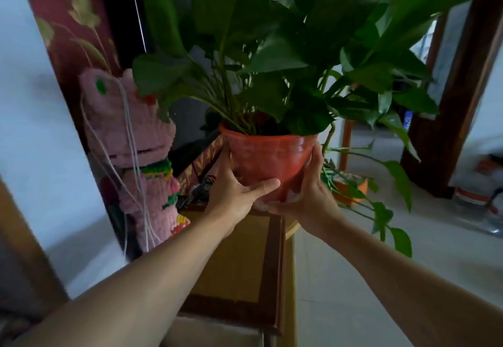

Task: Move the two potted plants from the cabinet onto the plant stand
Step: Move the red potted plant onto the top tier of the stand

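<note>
A big leafy plant in an orange-red pot is held between both my hands above the far end of the wooden cabinet top. My left hand grips the pot's left side and base, thumb under the front. On the right side my right hand presses the pot, fingers pointing up. Whether the pot's bottom touches the cabinet is hidden by my hands. A second, smaller orange pot with trailing vines shows behind my right hand, lower down to the right. The plant stand cannot be made out.
A pink knitted doll with hanging strings stands at the left of the cabinet, close to the pot. A dark red floral curtain hangs behind it. A dark wooden door frame rises at the right, with pale tiled floor below.
</note>
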